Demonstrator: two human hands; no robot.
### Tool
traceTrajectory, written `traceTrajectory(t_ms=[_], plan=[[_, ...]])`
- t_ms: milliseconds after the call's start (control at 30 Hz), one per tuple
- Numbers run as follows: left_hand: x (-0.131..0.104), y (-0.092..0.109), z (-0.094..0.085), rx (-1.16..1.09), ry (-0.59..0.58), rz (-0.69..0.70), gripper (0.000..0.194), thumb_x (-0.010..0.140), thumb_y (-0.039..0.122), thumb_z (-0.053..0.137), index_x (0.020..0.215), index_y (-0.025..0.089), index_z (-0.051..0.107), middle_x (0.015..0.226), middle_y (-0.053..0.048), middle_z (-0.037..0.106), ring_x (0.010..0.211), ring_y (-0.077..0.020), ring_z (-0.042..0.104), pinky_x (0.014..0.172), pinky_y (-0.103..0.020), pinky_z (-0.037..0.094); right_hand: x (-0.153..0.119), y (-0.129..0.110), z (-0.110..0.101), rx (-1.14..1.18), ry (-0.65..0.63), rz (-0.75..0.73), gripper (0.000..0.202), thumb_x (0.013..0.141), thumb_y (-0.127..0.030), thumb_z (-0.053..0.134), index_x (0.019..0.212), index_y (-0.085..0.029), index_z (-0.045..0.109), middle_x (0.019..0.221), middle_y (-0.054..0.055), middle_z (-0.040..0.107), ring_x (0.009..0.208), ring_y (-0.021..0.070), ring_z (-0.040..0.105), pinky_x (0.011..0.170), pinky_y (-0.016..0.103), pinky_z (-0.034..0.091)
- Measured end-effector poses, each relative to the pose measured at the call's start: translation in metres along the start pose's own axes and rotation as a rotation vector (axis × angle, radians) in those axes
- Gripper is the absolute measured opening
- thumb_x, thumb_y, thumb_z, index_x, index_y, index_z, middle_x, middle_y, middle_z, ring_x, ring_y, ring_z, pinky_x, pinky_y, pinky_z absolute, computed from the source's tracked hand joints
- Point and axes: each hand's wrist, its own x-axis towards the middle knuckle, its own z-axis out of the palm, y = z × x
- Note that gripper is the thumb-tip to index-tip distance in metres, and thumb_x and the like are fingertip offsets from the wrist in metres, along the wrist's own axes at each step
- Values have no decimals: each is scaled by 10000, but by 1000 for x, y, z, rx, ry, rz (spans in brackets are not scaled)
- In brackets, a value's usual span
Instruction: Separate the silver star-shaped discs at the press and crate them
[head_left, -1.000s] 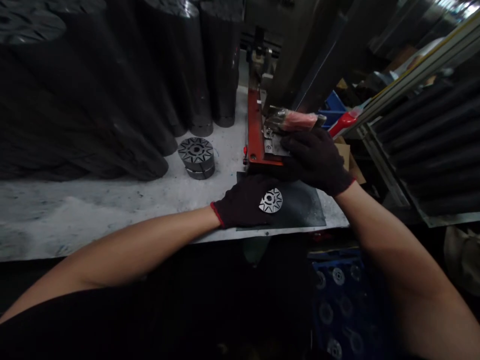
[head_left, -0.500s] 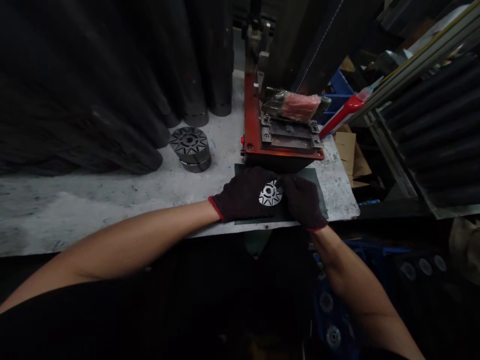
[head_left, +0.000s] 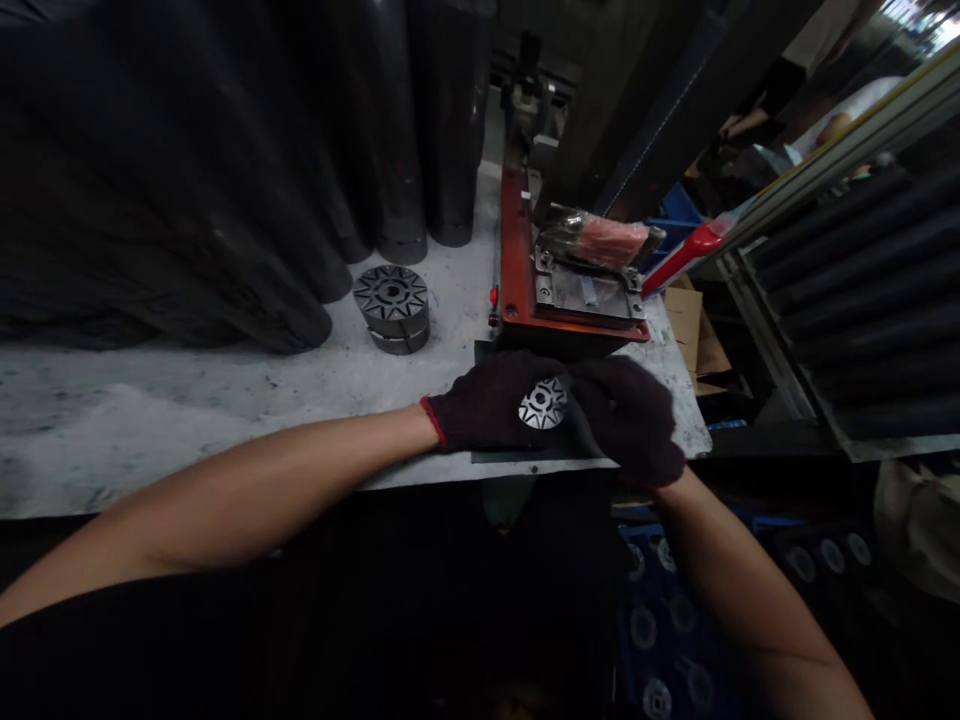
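Observation:
My left hand [head_left: 484, 405], in a dark knitted glove with a red cuff, is closed around a round metal rotor core [head_left: 543, 404]. Its silvery face, with a centre hole and star-like slots, points up. Right beside it is my gloved right hand [head_left: 630, 415], its fingers curled at the core's right edge. What those fingers hold, if anything, is hidden. Both hands are over a dark green mat [head_left: 499, 456] at the table's front edge. Two similar rotor cores [head_left: 391, 300] appear stacked on the table, left of the mat.
Behind my hands stands a red-based fixture [head_left: 514, 255] with a pink plastic-wrapped block [head_left: 611, 242] on it. A red bottle [head_left: 684, 258] leans at its right. Tall dark cylinders [head_left: 450, 120] crowd the white table's [head_left: 187, 420] back left. A blue tray [head_left: 626, 640] of round parts sits below right.
My right hand has shifted slightly right and turned, its fingers still by the rotor core. My left hand keeps its hold on the core. The camera view has moved a little.

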Motion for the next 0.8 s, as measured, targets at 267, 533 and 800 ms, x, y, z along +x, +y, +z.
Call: traceTrajectory(t_ms=[267,533,800], plan=[[-8,-3,2,14,-14,-33,869,754,394,988,1524,173,650,1490,-175,711,1361,-419,678,1175,-574,548,95,44,-19,-295,-55,-433,498,1082,-603,581,1311,-212,786,1326,112,787,1222,357,711,1074,573,530],[-5,-5,7,42,9,37,810,773,378,951,1499,162,664,1476,-153,720,1348,-374,690,1188,-524,550,-10,-2,13,336,30,380,467,1101,-492,533,816,-231,795,795,28,784,750,212,715,695,346,531],[3,7,2,112,-45,14,634,882,459,868,1425,166,721,1410,-131,756,1301,-350,724,1137,-474,576,-31,-3,36,144,-119,192,459,1125,-421,478,856,-214,787,860,78,785,816,231,685,789,367,514]])
